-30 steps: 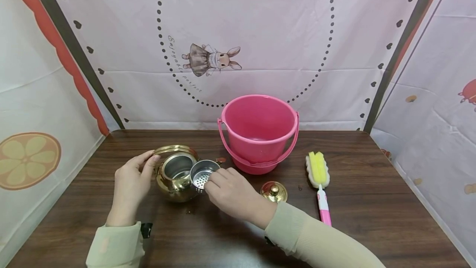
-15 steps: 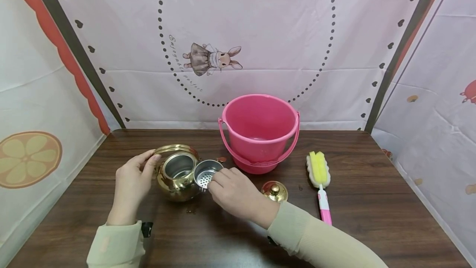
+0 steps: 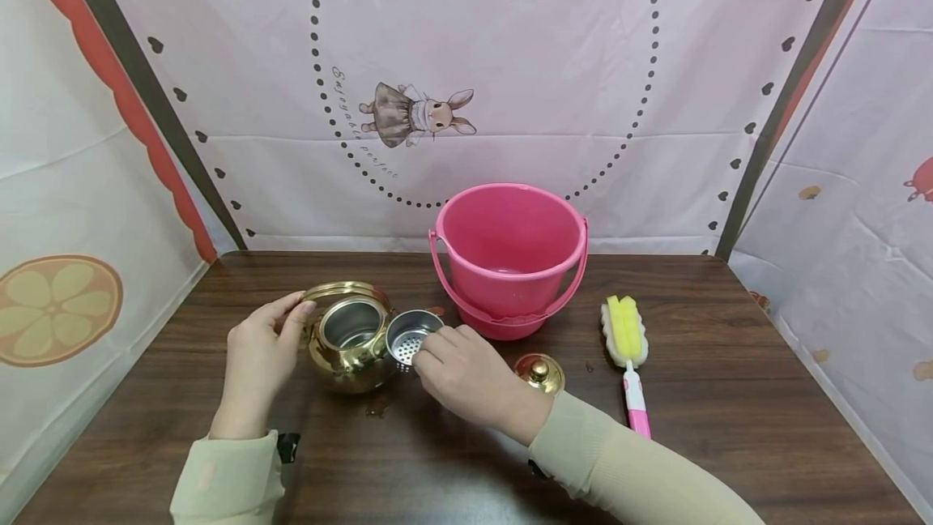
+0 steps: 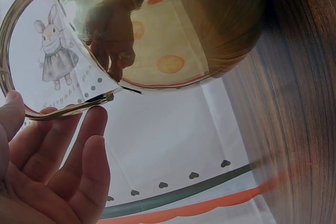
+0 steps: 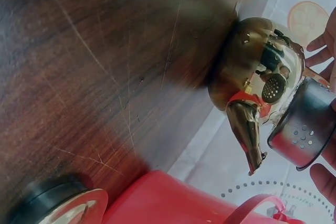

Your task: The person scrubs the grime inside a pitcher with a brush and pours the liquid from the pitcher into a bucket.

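Strainer point(image 3: 410, 339), a small metal cup with a perforated bottom, is held by its rim in the right hand's grip point(image 3: 474, 377), fingers closed together, just right of a brass kettle point(image 3: 353, 369). By the right wrist camera, the strainer is seen tilted close to the kettle's shiny side, above the spout point(image 5: 247, 132); whether the two touch cannot be told.

The kettle's arched handle point(image 3: 344, 290) is pinched between thumb and fingers by the left hand's grip point(image 3: 258, 355), with the kettle itself stood upright on the brown wood-grain surface point(image 3: 452, 480), its round mouth uncovered. In front of the kettle, a small wet-looking patch point(image 3: 376, 411) is shown on the wood.

Near the right wrist, a gold-coloured lid point(image 3: 540, 371) is laid knob upward, its lower edge partly covered by the pale green right sleeve point(image 3: 627, 460). Behind it, a pink bucket point(image 3: 503, 304) is placed upright, its handle lowered across the front. Farther right, a brush point(image 3: 625, 335) with a yellow and white head is laid with the head pointed away, its pink-and-white handle partly hidden by the sleeve. The scene is backed by a pale cloth point(image 3: 510, 47) printed with a rabbit in a skirt.
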`<state>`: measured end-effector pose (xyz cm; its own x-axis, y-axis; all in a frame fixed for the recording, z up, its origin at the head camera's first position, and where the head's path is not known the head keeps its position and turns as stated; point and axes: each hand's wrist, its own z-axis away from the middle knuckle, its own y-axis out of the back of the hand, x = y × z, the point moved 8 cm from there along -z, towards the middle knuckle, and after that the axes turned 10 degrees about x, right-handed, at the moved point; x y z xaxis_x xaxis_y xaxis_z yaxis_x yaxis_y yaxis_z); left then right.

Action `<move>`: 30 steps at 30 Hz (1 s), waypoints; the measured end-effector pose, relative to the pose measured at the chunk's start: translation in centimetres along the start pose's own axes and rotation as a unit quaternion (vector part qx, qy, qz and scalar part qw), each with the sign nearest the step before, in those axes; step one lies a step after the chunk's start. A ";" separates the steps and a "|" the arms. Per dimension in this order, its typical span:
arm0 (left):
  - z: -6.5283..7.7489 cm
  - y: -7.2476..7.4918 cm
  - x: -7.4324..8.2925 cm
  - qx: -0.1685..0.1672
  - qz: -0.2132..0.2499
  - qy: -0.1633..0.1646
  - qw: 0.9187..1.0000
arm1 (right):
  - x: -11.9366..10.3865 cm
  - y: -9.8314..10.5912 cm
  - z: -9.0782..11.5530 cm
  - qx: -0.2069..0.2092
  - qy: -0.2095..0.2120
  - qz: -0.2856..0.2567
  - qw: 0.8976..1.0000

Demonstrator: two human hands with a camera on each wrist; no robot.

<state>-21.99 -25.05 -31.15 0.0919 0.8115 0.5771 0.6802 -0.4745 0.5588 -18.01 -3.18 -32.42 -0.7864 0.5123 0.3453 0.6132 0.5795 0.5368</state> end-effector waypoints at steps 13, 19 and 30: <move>-0.1 0.0 0.0 -0.003 0.000 0.001 1.000 | 0.4 0.2 0.3 -0.002 -0.005 -0.005 1.000; 0.0 0.0 0.0 -0.007 -0.001 0.005 1.000 | 0.5 0.3 0.4 -0.002 -0.004 -0.004 1.000; 0.0 0.0 0.1 -0.005 -0.003 0.003 1.000 | 0.7 0.3 0.8 -0.006 -0.008 -0.007 1.000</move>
<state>-21.98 -24.97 -31.15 0.0831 0.8126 0.5768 0.6728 -0.4727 0.5691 -18.29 -2.15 -32.57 -0.7931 0.5149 0.3253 0.6017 0.5794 0.5498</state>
